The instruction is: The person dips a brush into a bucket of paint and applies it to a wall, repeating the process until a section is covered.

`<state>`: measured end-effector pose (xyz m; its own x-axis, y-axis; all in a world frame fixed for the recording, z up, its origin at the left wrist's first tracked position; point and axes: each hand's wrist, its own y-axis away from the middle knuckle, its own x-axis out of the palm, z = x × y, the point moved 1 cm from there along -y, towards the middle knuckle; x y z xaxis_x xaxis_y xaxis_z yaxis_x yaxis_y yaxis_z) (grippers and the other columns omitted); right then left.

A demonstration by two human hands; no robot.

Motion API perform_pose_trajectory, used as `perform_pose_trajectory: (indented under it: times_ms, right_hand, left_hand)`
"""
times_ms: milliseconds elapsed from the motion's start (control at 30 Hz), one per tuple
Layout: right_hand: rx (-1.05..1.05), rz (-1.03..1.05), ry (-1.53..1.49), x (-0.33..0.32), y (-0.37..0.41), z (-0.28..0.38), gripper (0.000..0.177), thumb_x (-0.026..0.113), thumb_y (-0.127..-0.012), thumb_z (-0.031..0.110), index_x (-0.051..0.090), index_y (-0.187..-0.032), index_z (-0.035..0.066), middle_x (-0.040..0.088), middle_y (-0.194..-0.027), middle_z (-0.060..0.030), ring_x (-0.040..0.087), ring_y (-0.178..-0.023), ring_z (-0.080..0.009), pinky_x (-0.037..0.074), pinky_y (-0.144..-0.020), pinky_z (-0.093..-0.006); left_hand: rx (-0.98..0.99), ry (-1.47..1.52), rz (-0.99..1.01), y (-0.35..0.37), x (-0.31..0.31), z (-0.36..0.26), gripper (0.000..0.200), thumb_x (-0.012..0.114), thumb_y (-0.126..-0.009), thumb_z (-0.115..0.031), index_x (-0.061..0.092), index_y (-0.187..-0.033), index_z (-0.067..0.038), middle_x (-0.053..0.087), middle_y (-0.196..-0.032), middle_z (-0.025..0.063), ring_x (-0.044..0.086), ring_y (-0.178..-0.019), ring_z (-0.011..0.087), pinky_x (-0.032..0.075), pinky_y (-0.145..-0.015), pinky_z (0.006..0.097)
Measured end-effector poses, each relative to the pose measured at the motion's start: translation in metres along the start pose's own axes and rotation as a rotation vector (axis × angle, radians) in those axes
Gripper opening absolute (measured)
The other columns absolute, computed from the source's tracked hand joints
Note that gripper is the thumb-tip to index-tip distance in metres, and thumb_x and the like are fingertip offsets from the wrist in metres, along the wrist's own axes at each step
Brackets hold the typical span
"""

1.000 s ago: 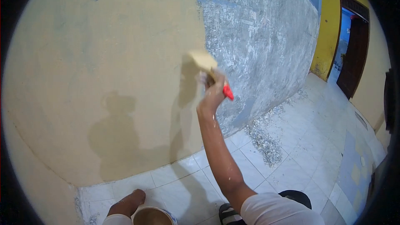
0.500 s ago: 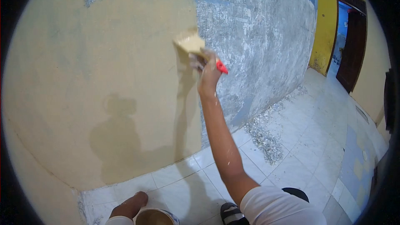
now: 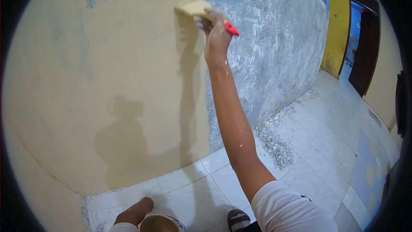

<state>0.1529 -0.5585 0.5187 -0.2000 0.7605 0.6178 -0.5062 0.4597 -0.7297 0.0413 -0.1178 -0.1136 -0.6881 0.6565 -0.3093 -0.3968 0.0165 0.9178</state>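
My right hand (image 3: 214, 28) is closed around a wide paintbrush with a red handle end (image 3: 231, 29). The cream-coated bristles (image 3: 193, 7) touch the wall near the upper right edge of the painted cream area (image 3: 141, 51). Paint smears cover the fingers, and small specks dot the forearm. At the lower left, my left arm (image 3: 135, 212) is bent beside a paint bucket (image 3: 179, 223); the fingers of that hand cannot be made out. The bucket's rim and tan inside show at the bottom edge.
Bare grey-blue wall (image 3: 266, 51) with whitish patches continues to the right. Scraped paint flakes (image 3: 277, 146) lie along its foot on the white tiled floor (image 3: 317, 120). A sandalled foot (image 3: 238, 219) stands near the bucket. Farther right is a dark wooden door (image 3: 365, 53) in a yellow wall.
My right hand and the paintbrush have moved up along the right edge of the cream area. My left arm and the bucket have stayed in place.
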Motion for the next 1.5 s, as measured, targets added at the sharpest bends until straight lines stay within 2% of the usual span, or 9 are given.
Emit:
perform_pose_trajectory:
  times_ms: [133,200,467,667,800,967,1133,1300,1500]
  right_hand:
    - [0.025,-0.192,0.09,-0.072,0.089,-0.067,0.024,0.052,-0.096,0.02,0.063,-0.105,0.001,0.066,-0.096,-0.0091,0.064,-0.088,-0.019,0.052,-0.082,-0.0322]
    - [-0.15,-0.261,0.497,-0.115,0.164,-0.093,0.024,0.05,-0.097,0.021,0.065,-0.102,0.004,0.063,-0.094,-0.0045,0.061,-0.087,-0.0148,0.05,-0.08,-0.0304]
    - [0.596,-0.772,0.668,-0.227,0.397,-0.123,0.02,0.053,-0.091,0.01,0.069,-0.084,0.001,0.065,-0.084,-0.0043,0.061,-0.077,-0.0147,0.05,-0.067,-0.0298]
    - [0.163,-0.314,0.964,-0.173,0.323,-0.121,0.01,0.059,-0.09,0.008,0.068,-0.091,0.005,0.063,-0.091,-0.0047,0.061,-0.084,-0.0181,0.05,-0.073,-0.0312]
    - [0.041,-0.23,0.566,-0.073,0.206,-0.09,0.018,0.063,-0.089,0.002,0.066,-0.106,0.006,0.06,-0.101,-0.0055,0.06,-0.093,-0.0188,0.048,-0.083,-0.032]
    - [-0.123,0.016,0.133,0.042,0.063,-0.035,0.01,0.058,-0.092,0.006,0.065,-0.095,0.001,0.06,-0.098,-0.0037,0.064,-0.084,-0.0149,0.053,-0.069,-0.0283]
    - [-0.11,-0.02,0.02,0.055,0.067,-0.031,0.018,0.053,-0.097,0.014,0.065,-0.1,0.0,0.066,-0.093,-0.0072,0.066,-0.08,-0.0152,0.053,-0.072,-0.0281]
    - [-0.143,-0.168,0.452,-0.054,0.204,-0.105,0.014,0.058,-0.096,0.012,0.063,-0.094,-0.002,0.058,-0.086,-0.0014,0.055,-0.08,-0.0064,0.046,-0.067,-0.0243]
    - [0.562,-0.51,0.799,-0.214,0.437,-0.131,0.017,0.057,-0.091,0.012,0.064,-0.078,0.004,0.06,-0.069,-0.0009,0.054,-0.057,-0.0082,0.045,-0.05,-0.0256]
  left_hand:
    - [0.003,0.026,-0.011,-0.001,0.003,-0.001,0.036,0.08,-0.062,-0.026,0.076,-0.093,-0.011,0.073,-0.097,0.0087,0.069,-0.092,0.027,0.054,-0.081,0.0414]
    - [0.004,0.034,-0.015,-0.003,0.003,-0.002,0.035,0.08,-0.062,-0.026,0.076,-0.093,-0.011,0.073,-0.097,0.0087,0.069,-0.092,0.027,0.054,-0.081,0.0414]
    - [0.011,0.046,-0.058,-0.004,-0.002,-0.007,0.035,0.08,-0.062,-0.026,0.076,-0.092,-0.01,0.073,-0.096,0.0088,0.069,-0.091,0.027,0.054,-0.08,0.0413]
    - [-0.001,0.051,-0.076,-0.003,-0.001,-0.003,0.035,0.08,-0.062,-0.026,0.076,-0.092,-0.01,0.073,-0.095,0.0089,0.069,-0.091,0.027,0.054,-0.08,0.0413]
    - [-0.008,0.064,-0.092,-0.005,0.004,-0.004,0.034,0.08,-0.062,-0.026,0.076,-0.091,-0.01,0.073,-0.095,0.0089,0.069,-0.09,0.0269,0.054,-0.08,0.0412]
    - [-0.008,0.049,-0.094,-0.015,0.003,0.0,0.034,0.08,-0.062,-0.026,0.076,-0.091,-0.009,0.073,-0.094,0.009,0.069,-0.09,0.0269,0.054,-0.079,0.0412]
    - [-0.021,0.076,-0.103,-0.013,0.011,-0.001,0.034,0.08,-0.062,-0.026,0.076,-0.09,-0.009,0.073,-0.093,0.009,0.069,-0.089,0.0269,0.054,-0.079,0.0412]
    - [-0.026,0.09,-0.119,-0.013,0.011,0.0,0.033,0.08,-0.062,-0.026,0.076,-0.09,-0.009,0.073,-0.093,0.0091,0.069,-0.089,0.0269,0.054,-0.079,0.0411]
    - [-0.031,0.098,-0.139,-0.016,0.019,-0.003,0.033,0.08,-0.061,-0.026,0.076,-0.089,-0.009,0.073,-0.092,0.0091,0.069,-0.088,0.0269,0.054,-0.079,0.0411]
